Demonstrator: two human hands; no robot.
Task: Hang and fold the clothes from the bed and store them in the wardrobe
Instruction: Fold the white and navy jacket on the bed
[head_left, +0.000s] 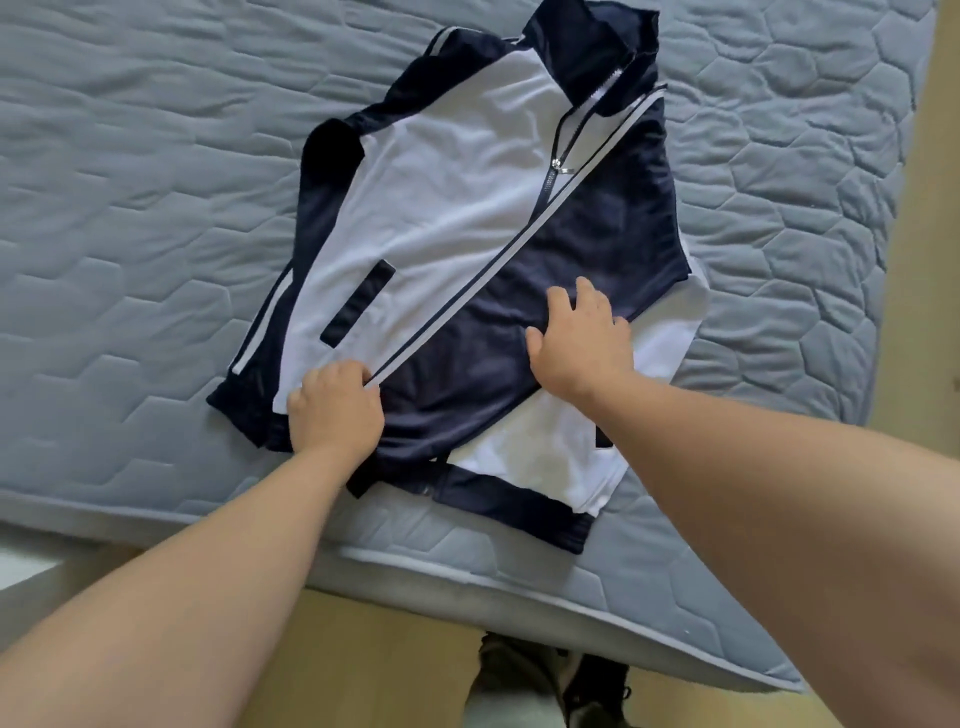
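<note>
Entry: one jacket (441, 234) lies flat on the mattress (156, 208), hem near the bed's edge, one sleeve (597, 208) folded across the front. Your left hand (335, 410) pinches the sleeve's striped end; your right hand (582, 343) presses it with fingers spread. Risk: the slick fabric may slide and undo the fold if you release early. Count: one jacket, two hands

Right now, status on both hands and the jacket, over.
Left hand pinches striped edge of folded navy sleeve. Right hand presses on it. Navy and white zip jacket lies on grey quilted mattress. No obstruction seen.
</note>
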